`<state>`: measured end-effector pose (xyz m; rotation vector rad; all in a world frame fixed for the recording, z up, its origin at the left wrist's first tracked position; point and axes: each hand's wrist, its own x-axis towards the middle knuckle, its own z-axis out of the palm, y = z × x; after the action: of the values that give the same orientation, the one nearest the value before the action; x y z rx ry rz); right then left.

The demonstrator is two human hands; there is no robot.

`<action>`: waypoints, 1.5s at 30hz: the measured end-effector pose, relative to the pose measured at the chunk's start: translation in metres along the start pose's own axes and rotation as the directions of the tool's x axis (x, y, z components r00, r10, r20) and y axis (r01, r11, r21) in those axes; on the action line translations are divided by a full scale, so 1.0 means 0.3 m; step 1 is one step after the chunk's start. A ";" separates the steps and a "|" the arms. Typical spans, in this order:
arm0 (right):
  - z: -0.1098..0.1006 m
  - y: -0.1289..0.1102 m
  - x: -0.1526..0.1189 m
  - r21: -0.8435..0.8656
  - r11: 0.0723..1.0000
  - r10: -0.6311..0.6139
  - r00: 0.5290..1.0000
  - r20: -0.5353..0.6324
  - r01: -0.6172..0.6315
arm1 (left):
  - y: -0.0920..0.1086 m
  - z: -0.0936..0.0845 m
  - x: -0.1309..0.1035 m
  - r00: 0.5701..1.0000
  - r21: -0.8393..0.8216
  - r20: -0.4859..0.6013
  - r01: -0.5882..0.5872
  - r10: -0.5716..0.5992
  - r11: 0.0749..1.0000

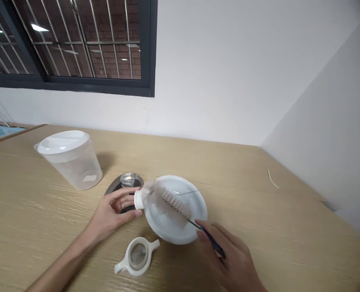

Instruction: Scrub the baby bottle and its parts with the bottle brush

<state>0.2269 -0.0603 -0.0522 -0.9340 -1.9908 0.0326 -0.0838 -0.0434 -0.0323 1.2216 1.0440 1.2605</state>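
Between the thumb and fingers of my left hand [114, 211] is a small white cylindrical piece [139, 199], held at the left rim of a white bowl [200, 207]. My right hand [228, 253] is wrapped round the dark blue handle of a bottle brush [175, 205]. The brush slants over the bowl, and its blurred white bristle tip meets the white piece; whether it is inside cannot be made out. A thin wire-like line [190, 192] crosses the bowl's far side. Nearer me lies a white two-handled strainer [131, 259].
Behind my left hand, a round metal lid or dish [116, 183] is partly covered. Further left stands a translucent lidded pitcher [76, 168]. A thin pale strip [271, 178] lies on the wooden table [289, 235] at the right. Walls and a barred window [91, 44] are behind.
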 end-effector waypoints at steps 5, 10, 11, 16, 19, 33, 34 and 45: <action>0.010 0.000 -0.006 -0.030 1.000 0.003 1.000 -0.022 -0.004 | 0.003 0.005 0.001 1.000 -0.093 0.007 -0.018 0.019 0.995; 0.012 -0.003 -0.010 -0.052 0.997 -0.049 0.999 -0.001 0.049 | 0.020 0.010 -0.002 1.000 -0.057 0.016 0.002 -0.001 0.998; 0.010 -0.001 -0.009 -0.071 0.997 -0.038 0.999 -0.011 0.038 | 0.022 0.010 -0.003 1.000 -0.031 0.008 -0.003 0.003 1.000; -0.005 -0.004 -0.006 -0.078 0.997 0.006 0.998 -0.056 -0.010 | 0.015 0.005 -0.001 1.000 0.055 -0.002 -0.030 0.030 0.998; -0.004 -0.010 -0.010 -0.042 0.998 -0.041 0.999 -0.002 0.041 | 0.009 0.003 0.003 0.999 0.059 0.009 -0.031 0.031 0.998; -0.025 0.007 0.002 -0.131 0.991 -0.018 0.997 -0.069 0.008 | 0.017 0.001 -0.003 1.000 0.041 0.025 0.002 -0.003 0.999; -0.025 0.006 0.003 -0.135 0.991 -0.021 0.997 -0.070 0.012 | 0.019 0.001 -0.004 1.000 0.040 0.026 0.006 -0.007 0.999; -0.022 0.009 0.003 -0.132 0.991 -0.037 0.997 -0.072 0.027 | 0.029 -0.005 -0.004 0.999 0.050 0.032 0.009 -0.011 0.999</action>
<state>0.2331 -0.0598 -0.0486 -0.9722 -1.9569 -0.1502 -0.0862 -0.0451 -0.0241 1.2690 1.0628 1.2094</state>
